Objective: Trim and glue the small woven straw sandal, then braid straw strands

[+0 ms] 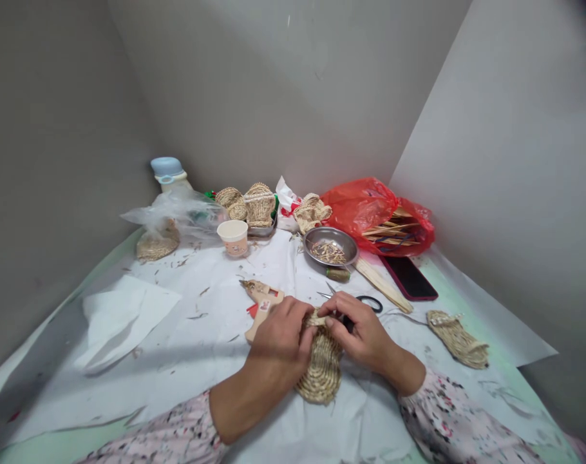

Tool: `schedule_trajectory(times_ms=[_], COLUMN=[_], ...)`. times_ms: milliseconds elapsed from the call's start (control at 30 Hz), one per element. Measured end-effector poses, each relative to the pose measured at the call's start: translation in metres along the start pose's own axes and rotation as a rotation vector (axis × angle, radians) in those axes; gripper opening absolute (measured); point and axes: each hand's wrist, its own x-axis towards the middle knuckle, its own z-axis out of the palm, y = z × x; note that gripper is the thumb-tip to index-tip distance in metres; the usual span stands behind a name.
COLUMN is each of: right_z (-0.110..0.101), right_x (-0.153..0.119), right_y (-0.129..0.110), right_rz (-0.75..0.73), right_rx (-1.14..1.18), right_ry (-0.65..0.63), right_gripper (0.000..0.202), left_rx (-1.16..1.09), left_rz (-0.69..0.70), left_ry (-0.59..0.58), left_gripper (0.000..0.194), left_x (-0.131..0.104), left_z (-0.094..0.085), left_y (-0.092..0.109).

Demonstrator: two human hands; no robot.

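Observation:
A small woven straw piece [321, 374], shaped like a slipper, lies on the white cloth between my hands. My left hand [284, 335] grips its upper left edge with thumb and fingers pressed together. My right hand [358, 328] pinches the narrow band at its top. The fingertips of both hands nearly meet there. Just beyond my left hand lies a beige glue gun [261, 303], partly covered by the hand. Black-handled scissors [371, 304] lie behind my right hand, which hides part of them.
Farther back stand a paper cup [233, 238], a metal bowl [330, 247] of straw bits and a red plastic bag [370, 209]. A phone [410, 278] and another woven piece [457, 338] lie right; a white sheet [123, 319] lies left.

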Motion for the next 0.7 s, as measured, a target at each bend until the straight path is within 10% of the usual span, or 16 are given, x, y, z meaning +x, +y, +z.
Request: schedule_trajectory(times_ms=[700], right_z=[0.0001], right_x=[0.0005], right_y=[0.0015], right_rz=[0.198], right_rx=[0.151], right_ry=[-0.052], right_gripper=[0.018], left_rx=[-0.316], left_rz=[-0.180], left_ry=[0.075], left_gripper=[0.003], left_x=[0.0040], left_z=[-0.0001], left_y=[0.0038])
